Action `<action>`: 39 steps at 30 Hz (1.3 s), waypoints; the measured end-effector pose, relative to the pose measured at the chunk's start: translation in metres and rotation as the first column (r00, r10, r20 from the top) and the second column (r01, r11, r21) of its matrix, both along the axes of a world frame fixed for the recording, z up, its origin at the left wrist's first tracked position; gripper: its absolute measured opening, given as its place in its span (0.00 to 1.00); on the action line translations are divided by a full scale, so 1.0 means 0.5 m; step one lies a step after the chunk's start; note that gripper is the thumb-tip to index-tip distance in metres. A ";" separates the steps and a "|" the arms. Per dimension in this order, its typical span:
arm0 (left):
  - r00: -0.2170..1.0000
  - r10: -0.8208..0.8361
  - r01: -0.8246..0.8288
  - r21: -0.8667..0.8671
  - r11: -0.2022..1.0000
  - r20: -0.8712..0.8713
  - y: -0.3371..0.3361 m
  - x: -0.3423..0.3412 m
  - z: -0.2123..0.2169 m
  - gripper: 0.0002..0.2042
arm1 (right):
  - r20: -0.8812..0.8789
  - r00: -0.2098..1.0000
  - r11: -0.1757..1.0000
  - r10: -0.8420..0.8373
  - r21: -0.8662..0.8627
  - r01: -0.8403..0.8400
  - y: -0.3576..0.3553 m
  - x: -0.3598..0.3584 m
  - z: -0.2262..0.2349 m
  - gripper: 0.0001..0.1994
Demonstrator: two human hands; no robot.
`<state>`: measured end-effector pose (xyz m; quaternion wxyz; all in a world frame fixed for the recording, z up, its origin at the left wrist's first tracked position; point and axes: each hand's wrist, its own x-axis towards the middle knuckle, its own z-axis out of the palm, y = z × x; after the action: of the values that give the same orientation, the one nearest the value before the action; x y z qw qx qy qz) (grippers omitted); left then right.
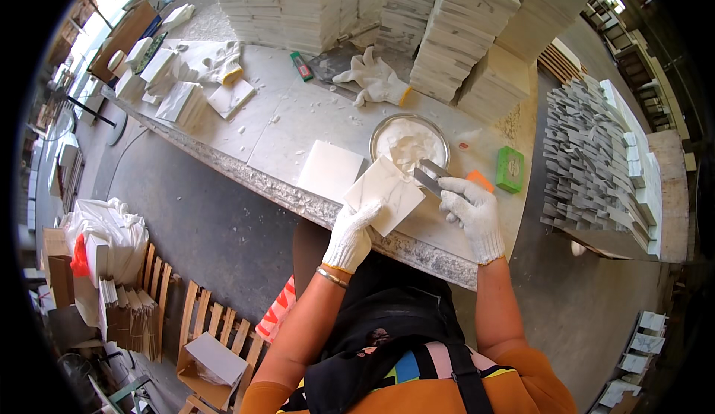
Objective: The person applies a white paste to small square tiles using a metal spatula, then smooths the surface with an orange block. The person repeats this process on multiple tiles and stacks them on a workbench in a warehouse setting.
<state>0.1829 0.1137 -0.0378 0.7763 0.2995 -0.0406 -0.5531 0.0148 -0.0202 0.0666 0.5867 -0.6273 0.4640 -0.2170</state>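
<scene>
Left fingers (356, 219) clamped on a white marble tile (384, 194), tilted over the table (283, 127) edge. Right fingers (456, 190) closed round a putty knife (430, 175), blade at the tile's top corner. Behind, round dish (410, 142) of white paste. Face mostly bare; filling seemingly barely begun.

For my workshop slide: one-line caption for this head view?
Gloved left hand holds a white tile; right hand holds a putty knife beside a paste bowl.

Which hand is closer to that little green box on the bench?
Right. The right hand sits just left of the green box; the left hand is farther away, holding the tile.
</scene>
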 end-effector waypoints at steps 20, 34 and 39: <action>1.000 0.000 0.000 -0.009 1.000 0.005 -0.002 0.000 -0.005 0.33 | -0.049 0.998 0.976 0.050 -0.211 -0.059 0.015 -0.008 -0.024 0.13; 1.000 0.008 -0.008 -0.002 1.000 0.004 -0.002 -0.001 0.005 0.32 | 0.042 0.999 0.998 0.025 -0.067 -0.022 0.012 -0.002 -0.013 0.13; 1.000 0.011 -0.012 0.021 1.000 0.016 -0.001 -0.001 0.001 0.32 | 0.013 1.000 1.000 0.015 -0.021 -0.015 0.005 -0.013 -0.030 0.12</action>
<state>0.1823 0.1133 -0.0374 0.7760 0.3124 -0.0393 -0.5466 0.0086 -0.0179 0.0518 0.5848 -0.6353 0.4530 -0.2217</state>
